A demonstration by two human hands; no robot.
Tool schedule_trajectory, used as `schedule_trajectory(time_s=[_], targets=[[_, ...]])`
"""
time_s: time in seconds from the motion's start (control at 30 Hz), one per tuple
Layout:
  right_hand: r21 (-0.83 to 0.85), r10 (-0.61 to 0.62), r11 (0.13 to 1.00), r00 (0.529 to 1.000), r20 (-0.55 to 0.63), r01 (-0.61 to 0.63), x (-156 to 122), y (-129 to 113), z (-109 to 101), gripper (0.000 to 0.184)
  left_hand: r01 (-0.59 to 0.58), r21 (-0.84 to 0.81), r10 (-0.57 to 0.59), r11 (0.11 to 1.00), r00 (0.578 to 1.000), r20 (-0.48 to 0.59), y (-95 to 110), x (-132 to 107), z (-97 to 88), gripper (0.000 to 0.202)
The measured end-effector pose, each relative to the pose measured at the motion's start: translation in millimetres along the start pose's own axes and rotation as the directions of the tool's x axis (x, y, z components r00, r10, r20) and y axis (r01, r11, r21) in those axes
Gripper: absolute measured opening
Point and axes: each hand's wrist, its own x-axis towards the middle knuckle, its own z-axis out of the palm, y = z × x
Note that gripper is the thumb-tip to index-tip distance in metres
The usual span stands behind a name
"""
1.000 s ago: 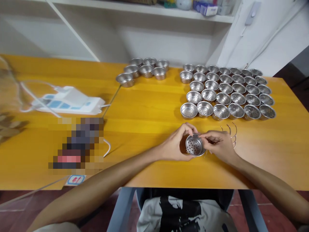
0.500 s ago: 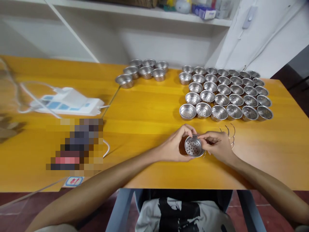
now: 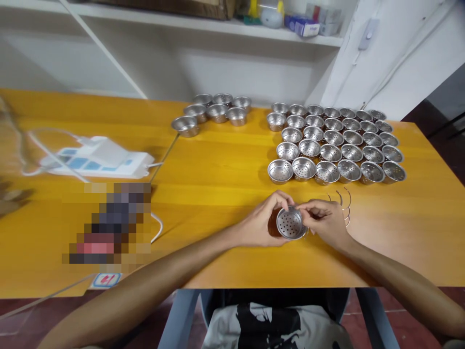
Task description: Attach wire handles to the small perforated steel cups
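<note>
My left hand (image 3: 267, 219) is wrapped around a small perforated metal strainer cup (image 3: 289, 224), whose holed inside faces me. Thumb and fingers grip it from the left and at the far rim. My right hand (image 3: 325, 220) is closed in a pinch at the cup's right upper rim. Whatever sits between those fingertips is too small to make out, though a faint thin wire shows just below them by the cup. Several thin curved metal wires (image 3: 348, 203) lie on the table just behind my right hand, which partly hides them.
Rows of perforated cups (image 3: 327, 171) stand at the right back of the yellow table (image 3: 221, 179). A smaller group of metal cups (image 3: 218, 112) is further left. On the left are a white power strip (image 3: 138, 165) with cables and a blurred-out object (image 3: 109, 223). A shelf (image 3: 203, 26) runs behind.
The view has shifted slightly, so everything sits a little lower in the picture. Both hands keep nearly the same hold at the cup.
</note>
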Motion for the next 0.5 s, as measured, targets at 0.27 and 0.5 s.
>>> schedule_trajectory(time_s=[0.27,0.5], targets=[[0.082,0.056,0.995,0.997,0.043,-0.06,5.5,-1.5,-4.9,0.024,-0.027,0.117,0.018,0.993,0.997,0.08,10.8,6.8,-10.8,0.043],[0.191,0.113,0.97,0.973,0.203,-0.153,6.9,-5.6,-14.6,0.037,-0.018,0.114,0.012,0.993,0.998,0.056,11.0,9.0,-12.6,0.058]])
